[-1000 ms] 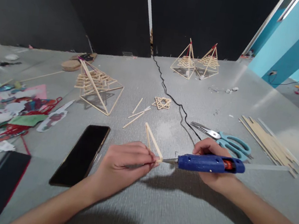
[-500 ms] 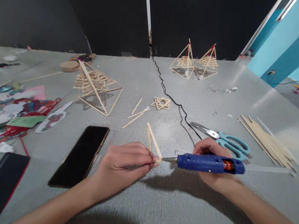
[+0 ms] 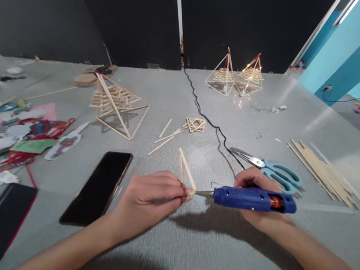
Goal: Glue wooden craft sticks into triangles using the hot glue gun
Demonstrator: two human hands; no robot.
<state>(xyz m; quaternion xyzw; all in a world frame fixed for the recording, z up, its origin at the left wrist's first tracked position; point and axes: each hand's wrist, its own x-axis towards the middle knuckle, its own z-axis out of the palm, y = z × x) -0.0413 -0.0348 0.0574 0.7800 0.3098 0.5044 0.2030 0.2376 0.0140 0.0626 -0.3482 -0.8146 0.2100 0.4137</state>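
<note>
At dial centre: one stick frame [image 3: 188, 170], far corner apparently joined, pinched in my left hand [image 3: 154, 194]. My right hand [image 3: 254, 179] grips the glue gun [image 3: 241, 198], nozzle [image 3: 204, 194] at the near corner. Seemingly complete: star [image 3: 197, 129], twelve o'clock. Unused: loose sticks [image 3: 161, 145], eleven; stick bundle [image 3: 324, 173], three.

The glue gun [image 3: 241, 197] looks smooth plastic, its nozzle [image 3: 204, 194] metal, the stick triangle [image 3: 188, 170] matt wood.

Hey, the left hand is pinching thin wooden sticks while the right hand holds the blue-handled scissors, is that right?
Not quite: the head view shows the right hand holding a blue glue gun; the blue-handled scissors lie just beyond it. The left hand is indeed pinching thin wooden sticks.
</note>
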